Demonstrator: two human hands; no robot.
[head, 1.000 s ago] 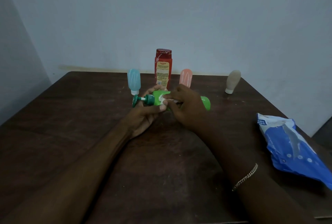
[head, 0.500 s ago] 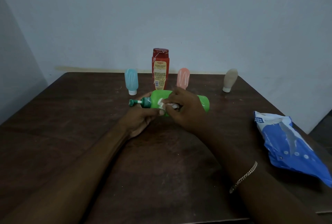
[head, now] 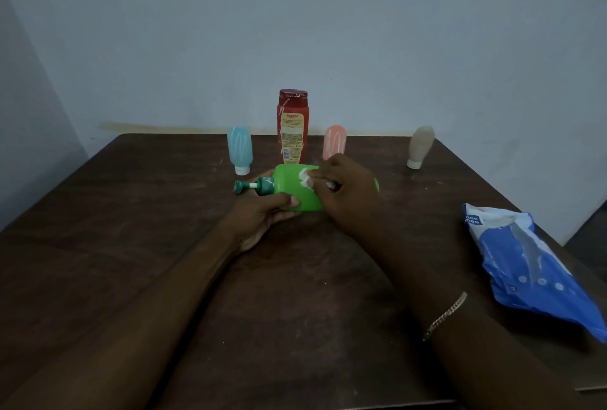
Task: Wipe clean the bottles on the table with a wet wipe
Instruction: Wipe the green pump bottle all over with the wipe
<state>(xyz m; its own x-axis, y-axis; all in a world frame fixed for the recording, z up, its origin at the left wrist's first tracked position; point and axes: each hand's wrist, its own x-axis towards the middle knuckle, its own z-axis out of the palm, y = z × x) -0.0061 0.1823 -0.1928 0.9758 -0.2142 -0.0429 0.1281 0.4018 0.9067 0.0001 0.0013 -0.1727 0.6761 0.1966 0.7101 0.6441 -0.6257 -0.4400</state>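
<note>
1. Head view, centre: the green pump bottle lies on its side above the dark wooden table, its dark green pump head pointing left.
2. The left hand cups the bottle from below near the neck, fingers curled about halfway closed, with the thumb laid across the near side of the green body.
3. The right hand covers the bottle's right half; its fingers are pinched tight on a crumpled white wet wipe, which is pressed against the bottle's upper face (only a small wad shows past the fingertips).
4. Far side, standing in a row: a blue tube cap-down, a tall red bottle, a pink tube partly hidden behind the right hand, and a beige tube well to the right.
5. Near right: a blue wipes pack lies flat by the table edge.
</note>
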